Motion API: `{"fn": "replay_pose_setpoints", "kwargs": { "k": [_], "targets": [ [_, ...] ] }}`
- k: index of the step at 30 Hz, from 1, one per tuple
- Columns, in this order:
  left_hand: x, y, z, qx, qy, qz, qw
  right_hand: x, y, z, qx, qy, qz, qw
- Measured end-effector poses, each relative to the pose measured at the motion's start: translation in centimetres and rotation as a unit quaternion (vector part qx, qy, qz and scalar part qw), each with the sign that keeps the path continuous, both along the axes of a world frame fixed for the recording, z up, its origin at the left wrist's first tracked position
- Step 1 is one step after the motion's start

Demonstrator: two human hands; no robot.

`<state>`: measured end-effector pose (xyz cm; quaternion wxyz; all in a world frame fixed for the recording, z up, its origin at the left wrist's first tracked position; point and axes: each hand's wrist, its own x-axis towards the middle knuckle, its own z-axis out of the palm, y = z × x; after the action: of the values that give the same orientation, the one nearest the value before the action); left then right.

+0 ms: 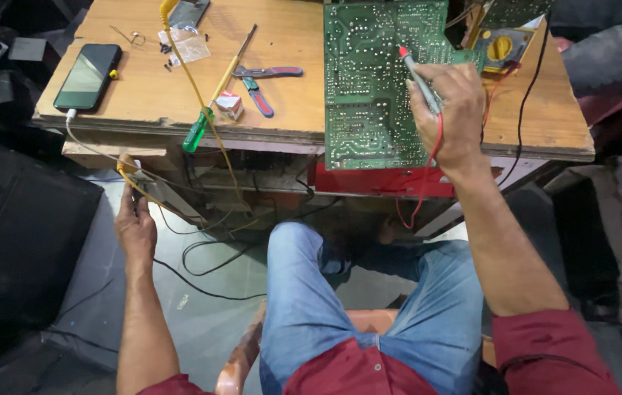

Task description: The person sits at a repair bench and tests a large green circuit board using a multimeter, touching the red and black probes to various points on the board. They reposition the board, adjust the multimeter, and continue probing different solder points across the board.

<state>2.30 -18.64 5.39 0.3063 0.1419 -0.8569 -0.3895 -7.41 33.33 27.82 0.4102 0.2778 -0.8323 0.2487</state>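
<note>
My right hand (451, 110) grips a red-tipped test probe (415, 73), its tip touching the solder side of a green circuit board (369, 80) that overhangs the front edge of the wooden bench (282, 102). A red lead runs from the probe down past my wrist. My left hand (134, 223) is lowered below the bench's left front corner, fingers around a yellow cable (179, 66) that climbs up over the bench top.
On the bench lie a black phone (88, 76), a green-handled screwdriver (212, 102), red-and-blue pliers (263, 84), a small clear bag (190, 45) and a yellow multimeter (500, 47). Black wires trail on the floor. A dark case stands at left.
</note>
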Motion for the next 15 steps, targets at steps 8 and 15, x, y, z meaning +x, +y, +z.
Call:
{"fn": "replay_pose_setpoints", "kwargs": {
  "k": [8, 15],
  "targets": [
    [0.8, 1.4, -2.6, 0.062, 0.012, 0.024, 0.998, 4.1, -0.8, -1.8, -0.077, -0.012, 0.012, 0.997],
    [3.2, 3.2, -6.1, 0.130, 0.039, 0.063, 0.989, 6.5, -2.4, -3.8, -0.082, -0.061, 0.011, 0.995]
  ]
}}
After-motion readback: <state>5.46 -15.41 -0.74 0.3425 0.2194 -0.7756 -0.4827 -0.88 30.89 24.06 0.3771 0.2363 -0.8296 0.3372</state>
